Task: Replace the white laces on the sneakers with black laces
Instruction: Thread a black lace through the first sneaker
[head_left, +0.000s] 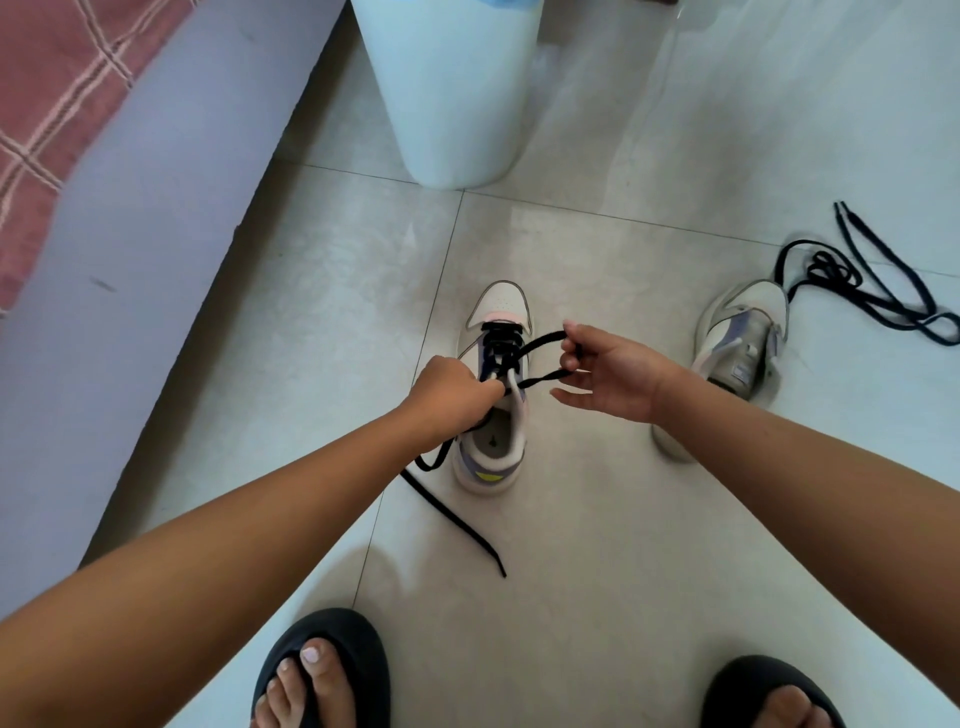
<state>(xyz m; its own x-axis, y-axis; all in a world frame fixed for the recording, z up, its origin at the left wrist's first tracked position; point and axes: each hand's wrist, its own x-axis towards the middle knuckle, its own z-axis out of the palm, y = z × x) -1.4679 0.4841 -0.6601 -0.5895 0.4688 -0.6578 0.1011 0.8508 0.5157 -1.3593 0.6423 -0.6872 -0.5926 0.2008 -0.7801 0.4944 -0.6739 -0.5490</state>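
Observation:
A white sneaker (500, 306) stands on the floor in the middle, its toe pointing away, with a black lace (498, 343) threaded through its front eyelets. My left hand (449, 397) grips the sneaker's left side by the tongue, fingers curled. My right hand (605, 371) pinches a loop of the black lace to the right of the sneaker. One lace end (457, 522) trails on the floor toward me. A second sneaker (743, 338) stands to the right with no lace visible in it. Another black lace (852, 283) lies loose beyond it.
A pale blue bin (452, 98) stands just behind the middle sneaker. A bed edge with a red checked cover (57, 104) runs along the left. My feet in black slippers (322, 670) are at the bottom, on the light tiled floor (597, 545).

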